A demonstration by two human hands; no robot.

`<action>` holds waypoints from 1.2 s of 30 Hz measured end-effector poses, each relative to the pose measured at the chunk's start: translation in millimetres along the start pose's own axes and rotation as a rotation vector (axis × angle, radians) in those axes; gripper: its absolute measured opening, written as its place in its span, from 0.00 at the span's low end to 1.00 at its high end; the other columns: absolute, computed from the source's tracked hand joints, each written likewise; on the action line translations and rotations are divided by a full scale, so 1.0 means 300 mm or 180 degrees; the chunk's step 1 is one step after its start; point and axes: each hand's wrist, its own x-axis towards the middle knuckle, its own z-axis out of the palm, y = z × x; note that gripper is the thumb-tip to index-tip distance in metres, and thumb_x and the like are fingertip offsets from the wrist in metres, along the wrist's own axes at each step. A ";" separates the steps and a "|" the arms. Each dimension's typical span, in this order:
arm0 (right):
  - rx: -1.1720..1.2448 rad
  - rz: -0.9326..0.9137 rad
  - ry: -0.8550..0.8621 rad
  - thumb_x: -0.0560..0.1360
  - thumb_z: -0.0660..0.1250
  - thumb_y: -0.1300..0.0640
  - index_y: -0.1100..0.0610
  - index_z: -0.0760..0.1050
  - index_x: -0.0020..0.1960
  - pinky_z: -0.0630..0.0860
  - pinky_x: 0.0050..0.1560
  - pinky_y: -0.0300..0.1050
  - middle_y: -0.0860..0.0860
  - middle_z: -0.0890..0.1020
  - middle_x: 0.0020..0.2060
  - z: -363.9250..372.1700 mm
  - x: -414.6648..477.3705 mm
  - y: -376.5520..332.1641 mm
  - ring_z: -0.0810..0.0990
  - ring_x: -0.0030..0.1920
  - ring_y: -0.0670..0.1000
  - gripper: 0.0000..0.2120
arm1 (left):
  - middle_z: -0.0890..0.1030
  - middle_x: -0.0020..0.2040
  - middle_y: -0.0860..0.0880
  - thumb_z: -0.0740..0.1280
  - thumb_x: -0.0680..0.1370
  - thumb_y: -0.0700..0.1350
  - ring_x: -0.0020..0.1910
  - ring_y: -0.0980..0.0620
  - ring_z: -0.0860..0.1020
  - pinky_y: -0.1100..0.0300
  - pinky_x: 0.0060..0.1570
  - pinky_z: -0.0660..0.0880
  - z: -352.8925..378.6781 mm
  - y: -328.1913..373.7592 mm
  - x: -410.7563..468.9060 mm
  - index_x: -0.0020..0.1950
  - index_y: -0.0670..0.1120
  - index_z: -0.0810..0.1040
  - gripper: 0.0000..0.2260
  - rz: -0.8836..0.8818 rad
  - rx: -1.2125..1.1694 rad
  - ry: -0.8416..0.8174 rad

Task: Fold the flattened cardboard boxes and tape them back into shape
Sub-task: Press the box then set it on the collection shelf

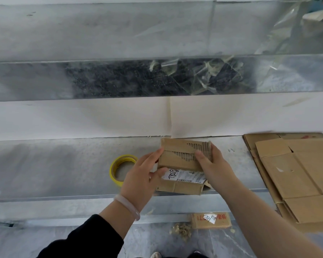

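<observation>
At the desk's (63, 164) near edge, the left hand (138, 175) and right hand (213, 164) grip the small cardboard box (179, 161) by its ends, fingers (153, 157) curled on it, long axis left-right. The tape roll (122, 169) lies just left, nearer the left hand; flattened boxes (296, 174) lie right.

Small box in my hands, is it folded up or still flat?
Folded up: the small box shows top and front faces, flaps folded over.
</observation>
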 end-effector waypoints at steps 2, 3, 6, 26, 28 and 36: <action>0.0075 -0.0010 0.0031 0.76 0.60 0.34 0.42 0.51 0.78 0.73 0.64 0.55 0.49 0.72 0.70 0.016 -0.011 0.024 0.75 0.64 0.54 0.36 | 0.74 0.62 0.57 0.63 0.79 0.55 0.57 0.65 0.72 0.78 0.55 0.66 -0.006 -0.006 0.001 0.72 0.52 0.68 0.22 0.0204 0.0174 -0.0090; 0.0125 -0.0004 0.0072 0.76 0.61 0.35 0.42 0.49 0.78 0.74 0.63 0.52 0.49 0.71 0.71 0.023 -0.016 0.035 0.75 0.64 0.53 0.36 | 0.74 0.63 0.56 0.62 0.79 0.56 0.57 0.63 0.73 0.76 0.55 0.68 -0.007 -0.007 -0.002 0.72 0.53 0.68 0.22 0.0267 0.0187 -0.0128; 0.0293 -0.0040 0.0205 0.77 0.62 0.36 0.40 0.50 0.78 0.74 0.62 0.51 0.48 0.71 0.70 0.034 -0.021 0.052 0.75 0.64 0.52 0.35 | 0.75 0.62 0.56 0.58 0.78 0.61 0.56 0.61 0.76 0.71 0.50 0.74 -0.007 0.004 -0.002 0.70 0.56 0.68 0.22 0.0134 -0.0019 -0.0118; -0.1236 -0.1098 0.0193 0.81 0.54 0.44 0.41 0.57 0.75 0.63 0.70 0.46 0.35 0.50 0.77 0.010 0.059 0.112 0.58 0.75 0.46 0.23 | 0.68 0.71 0.49 0.48 0.77 0.60 0.68 0.49 0.68 0.53 0.63 0.67 0.069 0.018 0.096 0.74 0.48 0.64 0.29 0.0079 0.1581 -0.0848; -0.1452 -0.1300 0.0265 0.82 0.54 0.46 0.46 0.60 0.76 0.57 0.72 0.43 0.38 0.53 0.78 0.005 0.057 0.099 0.56 0.76 0.45 0.23 | 0.67 0.70 0.49 0.51 0.78 0.58 0.68 0.49 0.67 0.53 0.64 0.66 0.064 0.017 0.109 0.74 0.48 0.64 0.26 0.0128 0.1611 -0.0938; -0.2771 -0.1868 -0.0183 0.76 0.34 0.36 0.50 0.39 0.79 0.30 0.74 0.41 0.42 0.38 0.76 -0.037 0.067 0.076 0.32 0.76 0.44 0.35 | 0.56 0.78 0.47 0.50 0.81 0.51 0.77 0.51 0.53 0.56 0.75 0.51 0.125 0.081 0.119 0.78 0.44 0.55 0.26 0.0379 0.1872 -0.1159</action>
